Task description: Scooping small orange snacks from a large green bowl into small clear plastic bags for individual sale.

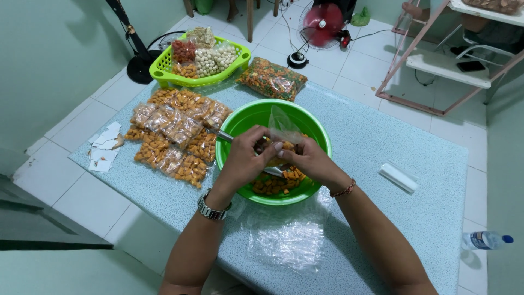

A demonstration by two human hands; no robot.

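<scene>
I see the speckled blue table (382,142) filling most of the view, and on it, right in front of me, the big green bowl (316,136) with orange snack pieces (275,184) lying in its bottom. To the left of the bowl lies a heap of filled snack packets (174,136), and behind that a green basket (164,65) with more bagged snacks, a large bag of mixed crackers (272,79) beside it. A stack of empty clear bags (286,240) lies at the table's near edge, between my forearms. Over the bowl my left hand (243,158) and right hand (308,158) meet; both are curled tight, fingers pinching the small clear bag (284,125), which stands up between them, its open top rising just above my fingertips and some orange pieces showing in its lower part. The bag sits over the middle of the bowl, touching both hands. A metal spoon (225,136) pokes out from behind my left hand, its handle toward the bowl's left rim; whether that hand grips it I cannot tell. Small white paper labels (105,147) lie at the table's far left edge.
</scene>
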